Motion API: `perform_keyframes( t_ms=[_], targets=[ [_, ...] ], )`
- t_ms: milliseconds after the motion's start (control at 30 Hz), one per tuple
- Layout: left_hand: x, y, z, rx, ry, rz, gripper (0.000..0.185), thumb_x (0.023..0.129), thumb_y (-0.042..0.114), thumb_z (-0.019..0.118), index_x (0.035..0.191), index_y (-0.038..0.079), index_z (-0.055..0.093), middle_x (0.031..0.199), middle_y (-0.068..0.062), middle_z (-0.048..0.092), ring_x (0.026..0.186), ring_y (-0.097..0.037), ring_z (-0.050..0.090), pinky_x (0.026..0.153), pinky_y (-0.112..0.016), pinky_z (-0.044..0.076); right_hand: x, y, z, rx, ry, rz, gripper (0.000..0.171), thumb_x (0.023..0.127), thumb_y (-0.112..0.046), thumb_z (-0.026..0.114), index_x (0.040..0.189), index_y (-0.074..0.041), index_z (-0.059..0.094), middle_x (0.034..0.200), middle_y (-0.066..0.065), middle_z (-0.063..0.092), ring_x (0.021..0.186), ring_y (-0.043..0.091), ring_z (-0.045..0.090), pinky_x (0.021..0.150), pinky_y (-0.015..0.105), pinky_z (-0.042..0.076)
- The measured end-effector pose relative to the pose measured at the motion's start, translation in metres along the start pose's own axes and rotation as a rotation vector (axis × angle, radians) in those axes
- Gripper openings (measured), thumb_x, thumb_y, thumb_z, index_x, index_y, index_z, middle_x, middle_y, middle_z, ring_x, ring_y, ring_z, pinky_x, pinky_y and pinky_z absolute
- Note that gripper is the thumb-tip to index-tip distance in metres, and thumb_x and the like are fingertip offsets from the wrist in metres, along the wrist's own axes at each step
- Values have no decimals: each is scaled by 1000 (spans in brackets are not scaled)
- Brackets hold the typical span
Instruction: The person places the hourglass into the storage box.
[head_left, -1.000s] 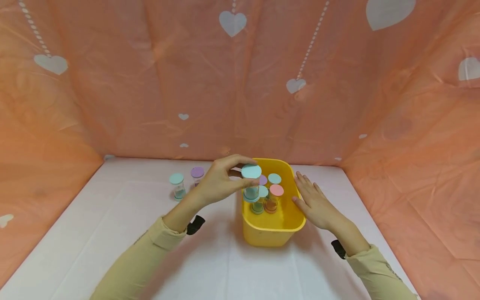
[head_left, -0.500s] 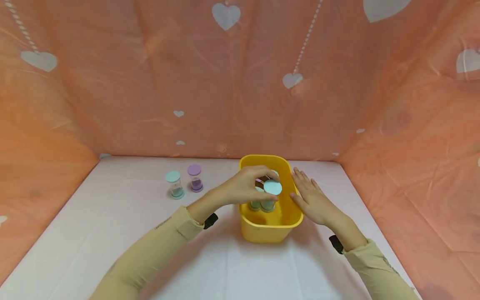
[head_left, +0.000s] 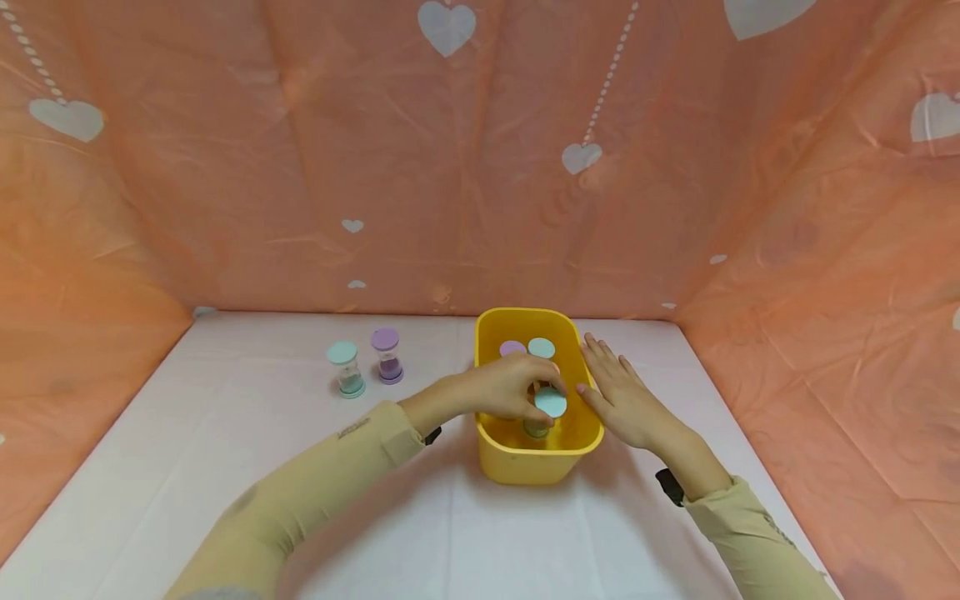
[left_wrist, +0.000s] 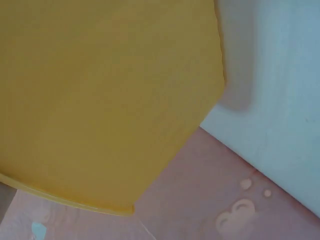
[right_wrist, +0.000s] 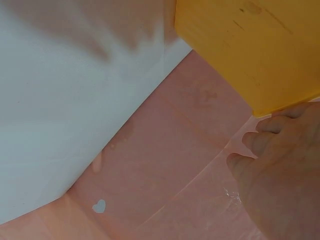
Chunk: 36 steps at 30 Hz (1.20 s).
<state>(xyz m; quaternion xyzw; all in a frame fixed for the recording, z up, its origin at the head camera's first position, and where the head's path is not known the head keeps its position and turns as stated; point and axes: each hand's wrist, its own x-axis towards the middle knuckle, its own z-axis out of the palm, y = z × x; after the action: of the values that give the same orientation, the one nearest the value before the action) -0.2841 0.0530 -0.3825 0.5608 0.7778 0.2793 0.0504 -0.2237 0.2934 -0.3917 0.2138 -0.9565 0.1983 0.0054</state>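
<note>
My left hand (head_left: pixel 513 387) reaches down into a yellow plastic bin (head_left: pixel 528 468), fingers and thumb pinching a small sand timer with a pale mint cap (head_left: pixel 551 403). Behind it in the bin show a purple-capped timer (head_left: pixel 513 347) and another mint-capped one (head_left: pixel 541 348); the hand hides others. Flat along the bin's right rim lies my right hand (head_left: pixel 626 398), its fingers straight. In the right wrist view, that hand (right_wrist: pixel 280 155) has its fingertips at the bin's edge. Only the bin's outer wall (left_wrist: pixel 110 100) fills much of the left wrist view.
To the left of the bin, a mint sand timer (head_left: pixel 347 371) and a purple sand timer (head_left: pixel 387 358) stand upright on the white table (head_left: pixel 337 500). Orange cloth (head_left: pixel 300 167) with white hearts encloses the back and sides.
My left hand has carried the mint-capped timer rightward from above the bin's left side, then lower and toward the bin's near end. My right hand has stayed at the right rim.
</note>
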Motion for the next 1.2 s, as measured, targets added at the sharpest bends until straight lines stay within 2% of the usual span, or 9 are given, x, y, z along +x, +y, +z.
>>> perform_keyframes(
  t_ms=[100, 300, 567, 933, 1200],
  targets=[
    [3, 0, -2, 39, -31, -1, 38, 82, 20, 91, 115, 7, 76, 104, -2, 70, 83, -12, 58, 78, -18, 48, 0, 0, 0, -1, -2, -2, 67, 113, -34, 41, 163, 6, 19, 172, 22, 10, 157, 46, 7, 124, 67, 5],
    [9, -2, -4, 96, -89, -29, 39, 83, 23, 91, 118, 11, 77, 111, 0, 74, 98, -14, 62, 89, -21, 48, 1, 0, -1, -2, -1, -5, 67, 113, -34, 41, 163, 6, 18, 172, 23, 10, 157, 47, 8, 124, 67, 6],
    [15, -5, -3, 205, -147, -20, 41, 85, 27, 89, 122, 13, 77, 118, 5, 76, 97, -17, 53, 84, -24, 42, 0, 0, 0, 6, 8, -4, 66, 113, -31, 41, 162, 6, 19, 172, 23, 10, 157, 47, 8, 124, 67, 5],
    [15, -6, 0, 272, -137, -87, 39, 89, 30, 85, 126, 20, 76, 125, 9, 73, 118, -20, 50, 97, -32, 41, 0, -1, 1, 12, 13, -7, 66, 112, -31, 41, 163, 5, 18, 172, 22, 10, 157, 47, 8, 124, 67, 5],
    [16, -3, 1, 286, -151, -107, 41, 92, 32, 82, 130, 22, 74, 130, 8, 71, 123, -21, 50, 101, -37, 42, -1, -2, 1, 6, 8, -2, 66, 113, -32, 41, 163, 5, 18, 172, 23, 11, 157, 47, 9, 124, 67, 5]
  ],
)
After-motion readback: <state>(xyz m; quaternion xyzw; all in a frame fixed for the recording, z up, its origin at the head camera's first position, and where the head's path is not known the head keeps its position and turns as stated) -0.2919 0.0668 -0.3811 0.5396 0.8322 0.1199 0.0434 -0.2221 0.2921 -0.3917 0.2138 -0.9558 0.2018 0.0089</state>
